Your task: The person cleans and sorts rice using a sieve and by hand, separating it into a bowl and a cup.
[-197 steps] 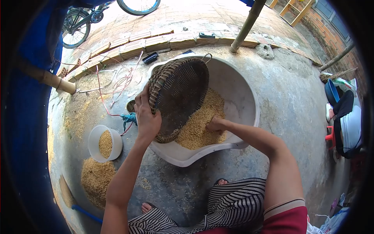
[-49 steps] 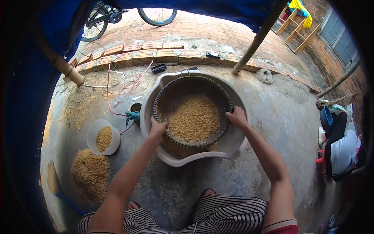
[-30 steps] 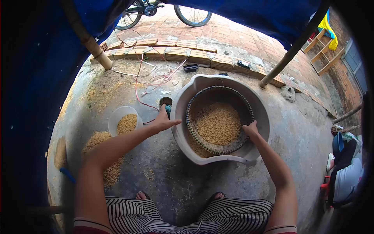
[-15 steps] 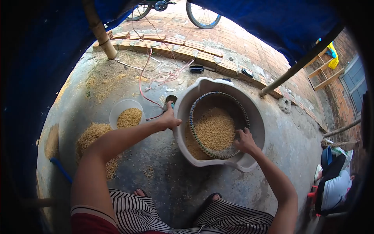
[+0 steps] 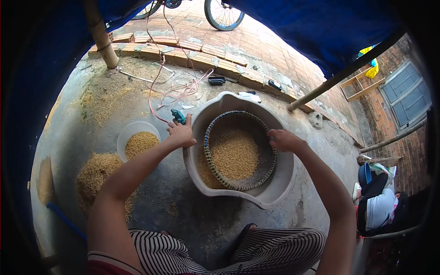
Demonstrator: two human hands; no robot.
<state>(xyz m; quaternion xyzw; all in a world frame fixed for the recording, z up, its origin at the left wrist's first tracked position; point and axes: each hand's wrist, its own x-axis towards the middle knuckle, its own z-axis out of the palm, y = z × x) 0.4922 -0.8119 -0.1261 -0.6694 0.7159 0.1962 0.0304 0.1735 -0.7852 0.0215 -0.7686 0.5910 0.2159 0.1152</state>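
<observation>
My left hand [image 5: 180, 134] is just left of a large grey plastic tub [image 5: 195, 169]. Its fingers grip a small teal object [image 5: 178, 116] whose kind I cannot make out; a pink cable [image 5: 153, 109] runs up to it. The thumb points toward the tub's rim. My right hand [image 5: 285, 140] is closed on the right rim of a round sieve [image 5: 211, 166] with a cord-bound edge. The sieve sits tilted inside the tub, and a heap of yellow-brown grain [image 5: 234, 156] lies on its mesh. More grain shows in the tub under the sieve's left side.
A white bowl of grain [image 5: 120, 142] and a grain pile [image 5: 95, 172] are on the left. Bricks [image 5: 220, 68] edge the floor behind the tub. Poles [image 5: 101, 39] hold a blue tarp [image 5: 293, 27]. Another person [image 5: 382, 208] is at the right.
My right hand has moved up along the sieve's rim and now grips it. My left hand has turned, showing more of the teal object. The whole view has shifted slightly.
</observation>
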